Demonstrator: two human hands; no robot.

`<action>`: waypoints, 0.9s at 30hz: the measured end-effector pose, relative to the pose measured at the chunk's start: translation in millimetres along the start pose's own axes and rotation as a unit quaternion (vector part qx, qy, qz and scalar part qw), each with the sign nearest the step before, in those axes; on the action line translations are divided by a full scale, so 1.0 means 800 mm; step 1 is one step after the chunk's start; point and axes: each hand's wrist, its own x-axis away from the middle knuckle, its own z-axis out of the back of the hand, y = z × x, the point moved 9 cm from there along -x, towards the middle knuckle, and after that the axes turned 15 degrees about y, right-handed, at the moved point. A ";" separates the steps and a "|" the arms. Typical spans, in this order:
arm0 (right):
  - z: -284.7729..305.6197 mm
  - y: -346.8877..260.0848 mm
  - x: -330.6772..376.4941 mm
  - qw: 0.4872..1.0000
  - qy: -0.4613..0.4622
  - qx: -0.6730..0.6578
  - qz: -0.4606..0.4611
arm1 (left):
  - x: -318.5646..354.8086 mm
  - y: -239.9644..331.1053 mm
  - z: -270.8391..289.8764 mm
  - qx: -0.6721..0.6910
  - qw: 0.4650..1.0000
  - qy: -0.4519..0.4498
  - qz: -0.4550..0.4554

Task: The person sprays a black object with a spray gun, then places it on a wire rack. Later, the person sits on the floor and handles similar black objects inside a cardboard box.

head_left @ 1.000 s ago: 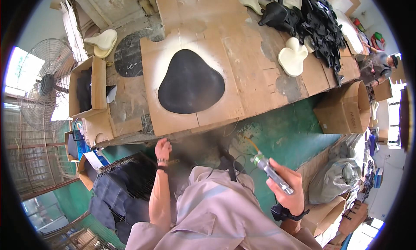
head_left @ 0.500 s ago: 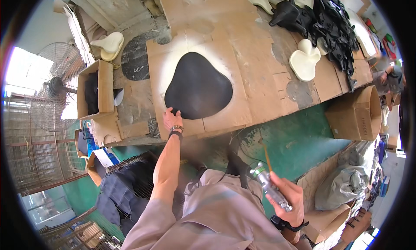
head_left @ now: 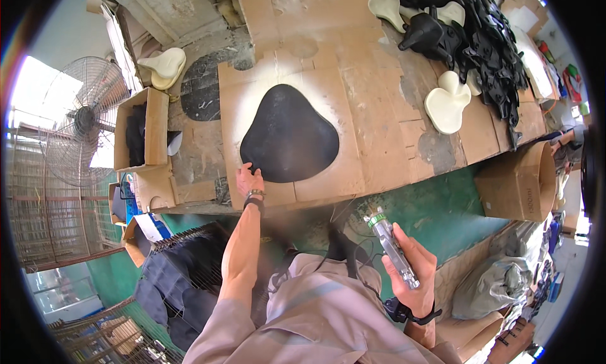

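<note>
The black sheet [head_left: 289, 134] lies on the desk [head_left: 379, 143]. The left hand [head_left: 248, 180] touches its near-left edge; whether pinching, I cannot tell. The right hand [head_left: 415, 267], off the sheet's near-right side, is wrapped around a tool [head_left: 391, 245]. Left of the sheet sits 1 box [head_left: 156, 129].

Workshop: cardboard-covered bench [head_left: 382, 152], saddle-shaped pieces [head_left: 447, 108]

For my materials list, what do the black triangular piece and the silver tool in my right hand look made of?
The black triangular piece looks like matte synthetic leather or rubber: smooth, dark, barely shiny. The silver tool appears metal, given its grey shine; its green ring could be plastic or painted.
</note>
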 end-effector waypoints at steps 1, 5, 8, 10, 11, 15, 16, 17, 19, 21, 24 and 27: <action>0.002 -0.001 -0.001 1.000 0.002 0.008 0.004 | -0.001 -0.002 0.000 0.008 1.000 0.007 0.001; 0.010 0.002 -0.001 1.000 -0.003 0.015 -0.001 | -0.007 -0.003 -0.002 0.027 0.999 0.026 0.008; 0.015 0.004 0.003 1.000 0.002 0.007 -0.014 | -0.018 -0.015 -0.009 0.099 0.993 0.040 0.054; 0.015 0.007 0.006 1.000 0.010 0.008 -0.007 | -0.023 -0.026 -0.023 0.244 0.960 0.025 0.137; 0.015 0.010 0.007 1.000 0.017 0.012 -0.005 | -0.016 -0.023 -0.031 0.279 0.941 -0.012 0.194; 0.010 0.013 0.016 1.000 0.009 0.000 0.001 | 0.019 -0.051 -0.067 0.485 0.771 -0.089 0.403; 0.010 0.013 0.018 1.000 0.004 0.000 0.000 | 0.032 -0.055 -0.077 0.524 0.703 -0.132 0.464; 0.010 0.013 0.019 1.000 -0.002 0.000 0.000 | 0.045 -0.056 -0.085 0.557 0.626 -0.173 0.518; 0.009 0.016 0.021 1.000 -0.003 -0.001 0.003 | 0.063 -0.030 -0.084 0.610 0.538 -0.228 0.535; 0.005 0.013 0.021 1.000 -0.007 -0.002 0.010 | 0.076 0.009 -0.062 0.636 0.454 -0.229 0.580; -0.004 0.008 0.022 1.000 -0.024 -0.007 0.017 | 0.061 0.063 0.002 0.698 0.457 -0.239 0.497; -0.022 -0.004 0.023 0.998 -0.053 -0.014 0.024 | 0.044 0.084 0.073 0.753 0.452 -0.221 0.424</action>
